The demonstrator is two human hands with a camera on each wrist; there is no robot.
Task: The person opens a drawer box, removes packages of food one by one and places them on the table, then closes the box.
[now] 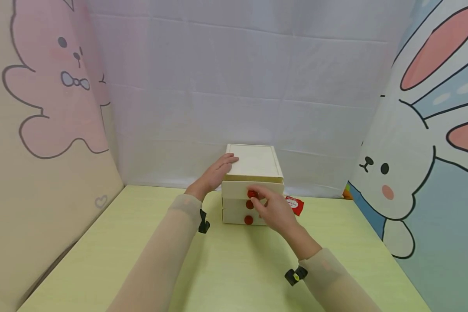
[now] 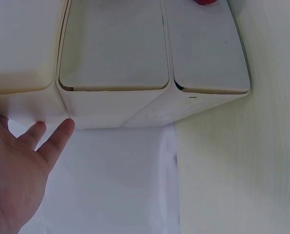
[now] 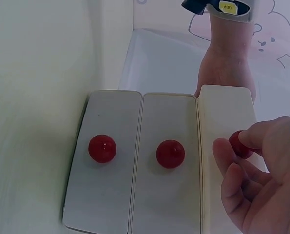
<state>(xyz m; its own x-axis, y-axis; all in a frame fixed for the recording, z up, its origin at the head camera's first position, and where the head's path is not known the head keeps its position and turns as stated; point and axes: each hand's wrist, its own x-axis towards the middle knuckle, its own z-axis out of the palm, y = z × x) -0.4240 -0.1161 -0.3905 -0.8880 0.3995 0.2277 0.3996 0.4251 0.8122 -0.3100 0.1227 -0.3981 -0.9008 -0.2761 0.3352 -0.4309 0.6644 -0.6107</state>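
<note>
A small white chest of drawers stands at the back of the table, with three drawers stacked one above another. Each drawer front carries a round red knob. The top drawer is pulled out a little, while the lower two sit flush. My right hand pinches the top drawer's red knob between thumb and forefinger. With extended fingers, my left hand touches the chest's upper left side; the left wrist view shows its fingertips against that side wall.
A red packet with white print lies on the pale green table just right of the chest. A white cloth hangs behind. Panels with cartoon animals close in the left and right sides. A small orange thing shows at the back right corner.
</note>
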